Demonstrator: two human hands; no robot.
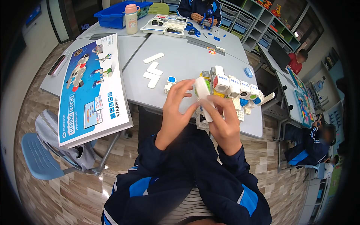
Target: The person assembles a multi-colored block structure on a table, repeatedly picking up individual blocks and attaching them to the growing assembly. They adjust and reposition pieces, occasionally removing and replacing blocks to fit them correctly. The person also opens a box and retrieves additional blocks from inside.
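My right hand (226, 125) pinches a long white building-block piece (203, 89) between thumb and fingers, tilted over the table's front edge. My left hand (174, 112) is just left of it, fingers curved and apart, with the thumb close to the piece; whether it touches cannot be made out. Behind and right of my right hand stands a model (233, 88) of white cube modules with grey, yellow and green blocks, partly hidden by my hands. A small white module with a blue face (171, 80) sits beyond my left hand. Several flat white pieces (153, 57) lie farther back.
A large box (90, 97) with printed pictures lies at the left. Toward the back are a blue bin (112, 15), a pink-capped bottle (131, 22) and a white parts tray (165, 26). Across the table, another person's hands (202, 18) handle blue parts. A translucent blue object (248, 72) lies near the right edge.
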